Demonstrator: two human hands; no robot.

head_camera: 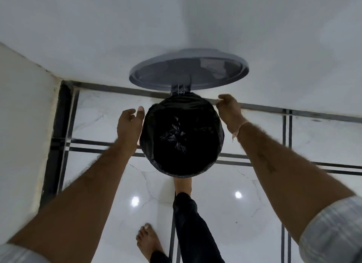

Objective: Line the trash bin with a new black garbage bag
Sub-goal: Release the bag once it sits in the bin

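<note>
Round trash bin (221, 145) on white floor tiles (244, 213) by the wall (98, 37), black garbage bag (182, 133) folded over its rim, gray lid (188, 70) up, left hand (130, 125) open beside it, right hand (229, 110) curled shut, empty, bare foot (183, 184) at the bin's base.

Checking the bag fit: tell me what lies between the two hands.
In the head view, the bin's open mouth, lined with the black garbage bag, lies between the left hand and right hand; its lid stands open behind.
</note>
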